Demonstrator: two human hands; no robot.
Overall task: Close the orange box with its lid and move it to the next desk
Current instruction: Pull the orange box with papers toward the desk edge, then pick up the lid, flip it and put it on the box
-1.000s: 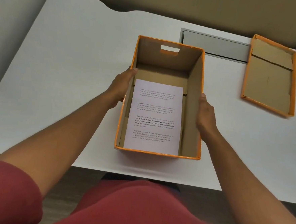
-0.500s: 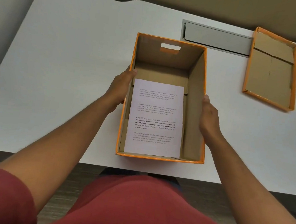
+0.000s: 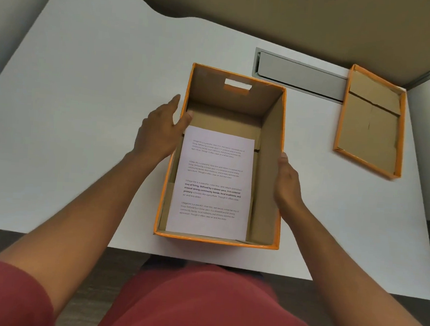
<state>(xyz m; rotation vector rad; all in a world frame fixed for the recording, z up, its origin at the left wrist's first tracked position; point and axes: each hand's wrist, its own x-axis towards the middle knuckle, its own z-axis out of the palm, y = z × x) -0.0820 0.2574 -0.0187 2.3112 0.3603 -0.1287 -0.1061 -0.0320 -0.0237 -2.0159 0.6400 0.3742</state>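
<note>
The orange box (image 3: 224, 158) stands open near the front edge of the white desk (image 3: 85, 103), held between the person's two hands, with a printed sheet (image 3: 212, 183) lying flat on its cardboard floor. The lid (image 3: 371, 120) lies upturned, well apart, up and to the right of the right hand (image 3: 287, 185), just beside the grey cable hatch (image 3: 301, 74). As I judge it, the step in hand is fetching that lid, and it goes best if the left hand (image 3: 160, 131) steadies the box while the right one reaches out, flips the lid over so its orange rim faces down, and lowers it squarely, all four corners seated before pressing. The sheet lies low enough that it should not catch. The box looks light and thin-walled, so squeezing the sides inward would make the lid bind. Only then is it worth lifting for the next desk, which I cannot see from here. The left hand is spread, fingers loosely fanned beyond the left wall, its thumb hooked over the rim into the box; whether the palm touches the outer face I cannot tell. The right hand is flat, fingers together, pressed along the outside of the right wall, its thumb tip at the rim. Both forearms reach forward from red sleeves (image 3: 4, 290), nearly straight, elbows low.
</note>
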